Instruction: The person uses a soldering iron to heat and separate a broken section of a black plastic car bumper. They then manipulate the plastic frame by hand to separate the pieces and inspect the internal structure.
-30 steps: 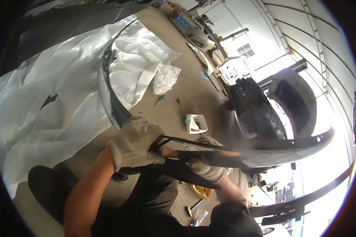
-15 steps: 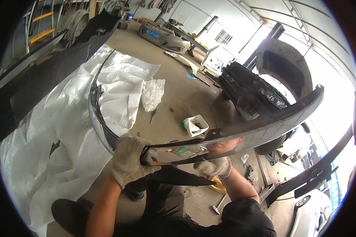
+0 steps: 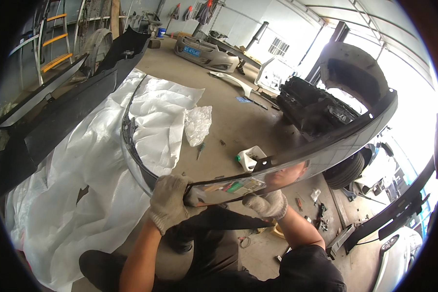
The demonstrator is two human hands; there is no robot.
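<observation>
I hold a long, curved, glossy trim strip (image 3: 321,163) with a mirror-like face and a black upper edge, raised over my lap and reaching up to the right. My left hand (image 3: 170,202), in a pale knitted work glove, is closed around its left part. My right hand (image 3: 268,203), gloved alike, grips the lower edge further right, its fingers partly behind the strip. A similar curved piece (image 3: 134,153) with a black inner side runs from my left hand over white sheeting (image 3: 107,194); the glove hides whether the two join.
A clear crumpled plastic bag (image 3: 198,125) and a cut-open white jug (image 3: 250,158) with small parts lie on the floor. Beyond stand a removed car bumper (image 3: 204,54) and a dark front-end assembly (image 3: 321,104). Black panels (image 3: 73,109) lie along the left; a tyre (image 3: 345,170) is at right.
The strip has tilted, so more of its shiny face shows between my hands. Both hands keep their hold. The whole view has shifted slightly, with the surroundings lower and further right.
</observation>
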